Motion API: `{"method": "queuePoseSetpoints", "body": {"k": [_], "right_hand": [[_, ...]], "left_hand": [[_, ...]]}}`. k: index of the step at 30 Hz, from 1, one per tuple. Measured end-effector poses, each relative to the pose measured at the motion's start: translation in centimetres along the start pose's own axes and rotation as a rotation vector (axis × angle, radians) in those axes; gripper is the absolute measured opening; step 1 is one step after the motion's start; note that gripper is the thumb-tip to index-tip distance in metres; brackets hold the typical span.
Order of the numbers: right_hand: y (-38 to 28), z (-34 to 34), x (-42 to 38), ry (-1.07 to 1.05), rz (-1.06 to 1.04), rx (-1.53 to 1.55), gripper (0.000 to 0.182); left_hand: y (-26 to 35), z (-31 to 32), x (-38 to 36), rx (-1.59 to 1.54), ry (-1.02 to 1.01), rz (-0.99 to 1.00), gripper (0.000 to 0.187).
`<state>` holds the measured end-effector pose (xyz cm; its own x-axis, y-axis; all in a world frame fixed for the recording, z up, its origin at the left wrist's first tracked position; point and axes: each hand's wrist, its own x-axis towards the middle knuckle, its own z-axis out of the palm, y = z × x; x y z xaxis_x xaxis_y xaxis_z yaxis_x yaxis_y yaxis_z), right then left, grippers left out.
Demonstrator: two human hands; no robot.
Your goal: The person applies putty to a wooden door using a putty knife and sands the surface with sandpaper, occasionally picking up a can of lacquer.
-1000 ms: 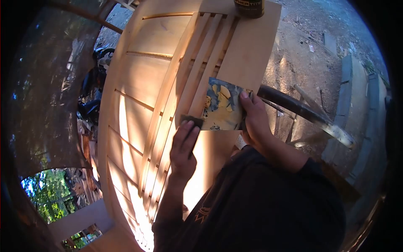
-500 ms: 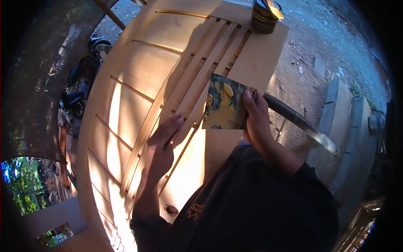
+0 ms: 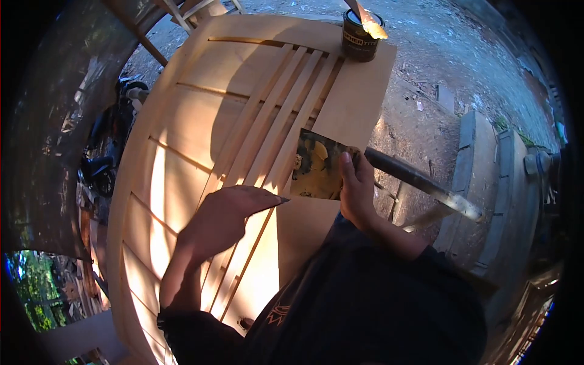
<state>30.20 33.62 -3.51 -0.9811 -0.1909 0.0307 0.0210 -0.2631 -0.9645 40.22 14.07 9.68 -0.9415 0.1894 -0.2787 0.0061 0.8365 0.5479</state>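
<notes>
My left hand (image 3: 225, 216) is closed over the slats, its fingers pressed together around a thin, dark, flat scraper (image 3: 283, 200). Most of that scraper is hidden beneath the fingers. In my right hand (image 3: 356, 190) is a dark square plate (image 3: 316, 171), thumb on top, with yellowish filler paste (image 3: 319, 157) smeared and lumped over it. The plate is held over the right side of a pale wooden panel (image 3: 307, 234), close to the long parallel slats (image 3: 277, 121). The scraper's tip is just left of the plate's lower corner, apart from it.
An open dark can (image 3: 360, 39) stands at the panel's far right corner, with a paste-covered blade (image 3: 374, 27) sticking out. A dark pole (image 3: 420, 176) extends to the right beyond the panel. Concrete blocks (image 3: 465, 152) are on the dirt ground, and a motorcycle (image 3: 100, 167) is to the left.
My left hand has turned and moved right toward the plate, lifting its fingers from the slats. The plate in my right hand has shifted slightly down, and the whole view has moved.
</notes>
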Motion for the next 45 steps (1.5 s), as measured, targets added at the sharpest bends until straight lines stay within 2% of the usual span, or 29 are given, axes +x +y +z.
{"method": "queuePoseSetpoints", "body": {"k": [2, 4, 8, 10, 13, 15, 17, 18, 20, 23, 29, 32, 35, 39, 44, 45], "right_hand": [[0.2, -0.7, 2.0, 0.049, 0.034, 0.113, 0.026], [1.8, -3.0, 4.7, 0.063, 0.048, 0.105, 0.025], [3.2, -5.0, 11.9, 0.126, 0.085, 0.099, 0.025], [3.7, -5.7, 15.3, 0.099, 0.092, 0.088, 0.026], [4.5, -7.0, 18.4, 0.042, 0.126, -0.023, 0.027], [4.4, -7.3, 19.2, 0.069, 0.201, -0.144, 0.03], [4.6, -7.5, 18.7, 0.0, 0.184, -0.138, 0.031], [4.5, -7.6, 18.5, -0.036, 0.173, -0.133, 0.031], [3.7, -7.7, 18.5, -0.024, 0.256, -0.153, 0.032], [3.5, -7.6, 18.6, -0.053, 0.248, -0.171, 0.031], [3.5, -7.8, 18.6, -0.08, 0.247, -0.158, 0.031], [3.6, -7.6, 18.4, -0.045, 0.258, -0.147, 0.031], [3.9, -7.6, 18.4, -0.023, 0.247, -0.135, 0.032], [4.6, -8.2, 18.2, -0.035, 0.225, -0.087, 0.036], [4.2, -7.4, 18.2, -0.037, 0.163, -0.073, 0.038], [4.4, -7.4, 18.4, -0.031, 0.168, -0.065, 0.038]], "left_hand": [[-1.7, -1.8, 2.8, -0.141, 0.038, 0.073, 0.062], [-2.7, -3.9, 6.3, -0.25, 0.078, -0.002, 0.07], [-8.1, -7.6, 17.0, 0.051, 0.199, 0.11, 0.072], [-11.4, -9.0, 23.6, 0.053, 0.239, 0.147, 0.07], [-13.4, -10.5, 31.7, 0.264, 0.246, 0.235, 0.057], [-14.1, -11.0, 35.4, 0.396, 0.215, 0.28, 0.05], [-14.6, -11.4, 37.9, 0.462, 0.172, 0.293, 0.045], [-14.4, -11.6, 38.6, 0.429, 0.128, 0.255, 0.05], [-13.9, -11.8, 39.1, 0.374, 0.039, 0.177, 0.061], [-13.8, -11.3, 39.5, 0.39, 0.116, 0.262, 0.033], [-13.7, -10.7, 40.2, 0.398, 0.125, 0.197, 0.036], [-13.4, -10.8, 40.3, 0.549, 0.093, 0.258, 0.038], [-15.2, -10.5, 40.5, 0.542, 0.088, 0.339, 0.043], [-16.7, -8.1, 38.2, 0.538, 0.194, 0.368, 0.049], [-17.0, -4.4, 30.7, 0.554, 0.294, 0.345, 0.051], [-16.7, -4.2, 28.9, 0.554, 0.253, 0.314, 0.051]]}}
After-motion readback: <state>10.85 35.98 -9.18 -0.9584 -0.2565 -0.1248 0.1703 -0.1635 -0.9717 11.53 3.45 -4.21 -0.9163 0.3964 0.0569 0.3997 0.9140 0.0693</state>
